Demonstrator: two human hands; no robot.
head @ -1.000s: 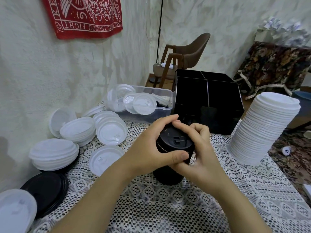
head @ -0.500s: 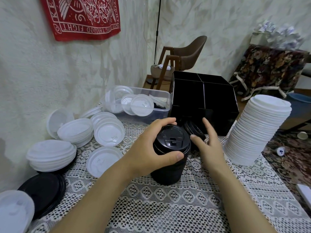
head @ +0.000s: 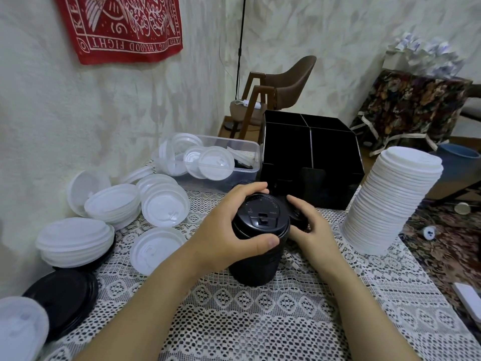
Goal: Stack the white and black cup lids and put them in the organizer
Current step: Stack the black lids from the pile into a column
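Head: black lid stack near organizer's front edge

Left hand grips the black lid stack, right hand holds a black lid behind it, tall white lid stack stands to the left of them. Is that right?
Not quite. The head view shows the tall white lid stack to the right of them. The rest holds: left hand grips the black lid stack, right hand holds a black lid behind it.

A white lace tablecloth lies beneath the fingers. Beyond them stands a brown chair. Up and left of them, a red banner hangs on the wall. Far right sits a floral-covered box.
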